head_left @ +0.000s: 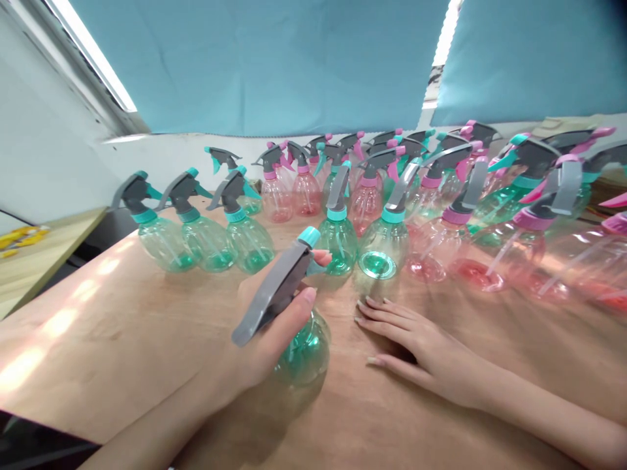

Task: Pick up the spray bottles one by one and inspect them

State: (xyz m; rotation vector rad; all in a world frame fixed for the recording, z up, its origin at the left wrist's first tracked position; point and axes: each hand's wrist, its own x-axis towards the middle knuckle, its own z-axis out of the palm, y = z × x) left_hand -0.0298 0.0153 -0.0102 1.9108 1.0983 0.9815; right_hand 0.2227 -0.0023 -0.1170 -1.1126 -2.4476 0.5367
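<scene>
My left hand is wrapped round the neck of a green spray bottle with a grey and turquoise trigger head. The bottle leans, its nozzle end pointing away from me. My right hand lies palm down on the wooden table, fingers stretched out and holding nothing. Just beyond its fingertips stands a clear green spray bottle. Another green spray bottle stands beside that one, past my left hand. The lower part of the held bottle shows below my thumb; its neck is hidden by my fingers.
Three green spray bottles stand in a row at the left. Several pink spray bottles and green ones crowd the back and right. Blue curtains hang behind. Yellow items lie on a wooden surface at the far left.
</scene>
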